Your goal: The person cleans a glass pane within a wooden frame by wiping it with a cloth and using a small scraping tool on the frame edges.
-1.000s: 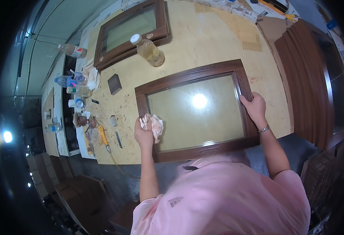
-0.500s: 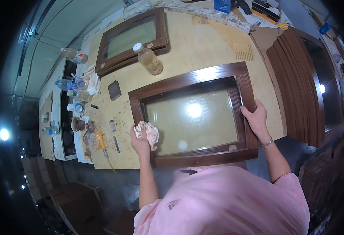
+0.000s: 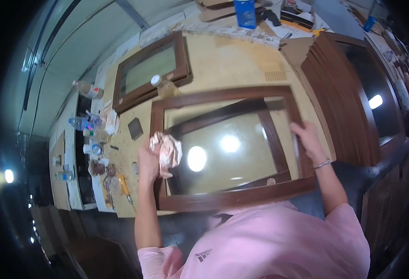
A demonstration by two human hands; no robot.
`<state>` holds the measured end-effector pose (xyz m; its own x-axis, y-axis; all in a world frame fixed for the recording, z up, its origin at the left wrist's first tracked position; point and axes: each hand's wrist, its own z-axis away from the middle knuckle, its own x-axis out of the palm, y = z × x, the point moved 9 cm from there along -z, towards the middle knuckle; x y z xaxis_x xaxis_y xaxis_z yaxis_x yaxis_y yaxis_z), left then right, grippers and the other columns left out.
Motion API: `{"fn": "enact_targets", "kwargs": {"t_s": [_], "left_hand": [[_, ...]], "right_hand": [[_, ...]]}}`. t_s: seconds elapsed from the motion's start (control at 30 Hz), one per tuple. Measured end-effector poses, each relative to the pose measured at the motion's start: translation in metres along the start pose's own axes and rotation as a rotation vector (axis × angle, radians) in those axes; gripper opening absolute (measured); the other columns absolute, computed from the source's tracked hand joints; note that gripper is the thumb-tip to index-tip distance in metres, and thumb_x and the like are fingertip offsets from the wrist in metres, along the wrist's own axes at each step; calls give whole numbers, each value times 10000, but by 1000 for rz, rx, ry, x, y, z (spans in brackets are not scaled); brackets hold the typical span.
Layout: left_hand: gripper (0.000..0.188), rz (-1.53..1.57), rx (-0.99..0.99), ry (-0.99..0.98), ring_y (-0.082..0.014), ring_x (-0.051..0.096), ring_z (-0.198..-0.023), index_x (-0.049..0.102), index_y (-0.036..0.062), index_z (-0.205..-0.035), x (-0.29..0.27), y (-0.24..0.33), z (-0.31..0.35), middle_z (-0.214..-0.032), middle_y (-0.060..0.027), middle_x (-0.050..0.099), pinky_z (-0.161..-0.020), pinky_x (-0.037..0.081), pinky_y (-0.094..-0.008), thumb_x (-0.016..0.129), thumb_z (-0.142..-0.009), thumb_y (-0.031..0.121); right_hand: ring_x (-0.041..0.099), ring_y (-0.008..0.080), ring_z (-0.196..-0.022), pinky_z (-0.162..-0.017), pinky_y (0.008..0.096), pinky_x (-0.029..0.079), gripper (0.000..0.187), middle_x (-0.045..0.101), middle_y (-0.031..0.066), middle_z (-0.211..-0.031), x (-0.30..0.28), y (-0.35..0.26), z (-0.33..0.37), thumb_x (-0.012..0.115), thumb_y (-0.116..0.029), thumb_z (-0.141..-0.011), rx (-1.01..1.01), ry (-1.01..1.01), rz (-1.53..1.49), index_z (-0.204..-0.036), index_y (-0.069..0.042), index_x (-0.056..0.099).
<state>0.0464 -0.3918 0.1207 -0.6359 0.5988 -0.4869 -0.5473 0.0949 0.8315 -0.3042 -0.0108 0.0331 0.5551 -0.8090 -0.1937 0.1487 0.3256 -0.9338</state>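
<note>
Brown wood frames the glazed panel [image 3: 232,149] I hold tilted above the worktop [image 3: 241,60]. My left hand [image 3: 148,162] clasps its left rail, a crumpled rag [image 3: 168,149] pinched against it. My right hand [image 3: 308,139] curls around its right rail. A plastic bottle [image 3: 164,86] lies beyond its top corner.

Dim, fisheye-bent edges; lamp glare on glass [image 3: 223,149].

Left hand [image 3: 147,163] clutching crumpled rag [image 3: 167,149], right hand [image 3: 308,139] gripping glazed brown window frame [image 3: 232,201], workbench [image 3: 223,60]
</note>
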Motion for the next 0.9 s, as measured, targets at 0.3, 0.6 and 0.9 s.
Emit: {"fn": "enact_targets", "kwargs": {"t_s": [0.3, 0.6, 0.9], "left_hand": [[440, 19, 73, 94, -160, 640, -960, 494, -116, -1347, 4, -54, 6, -1081, -144, 691, -840, 517, -284, 612, -964, 63], [316, -48, 53, 271, -218, 683, -892, 640, 6, -1221, 2, -170, -9, -967, -147, 731, -801, 521, -335, 648, -921, 107], [410, -646, -243, 199, -411, 690, -922, 687, 79, -1204, -14, -157, 7, -964, -240, 713, -798, 534, -486, 683, -881, 332]], "right_hand": [[659, 156, -849, -724, 309, 516, 291, 706, 94, -920, 27, 55, 2, 711, -138, -887, 73, 2, -160, -1045, 98, 648], [684, 248, -752, -715, 368, 520, 382, 722, 176, -843, 61, 23, -55, 781, -267, -796, -150, 27, 137, -929, 68, 655], [681, 237, -707, -663, 383, 514, 398, 720, 160, -792, 82, 49, -53, 786, -317, -785, -96, 2, 242, -863, 55, 668]]}}
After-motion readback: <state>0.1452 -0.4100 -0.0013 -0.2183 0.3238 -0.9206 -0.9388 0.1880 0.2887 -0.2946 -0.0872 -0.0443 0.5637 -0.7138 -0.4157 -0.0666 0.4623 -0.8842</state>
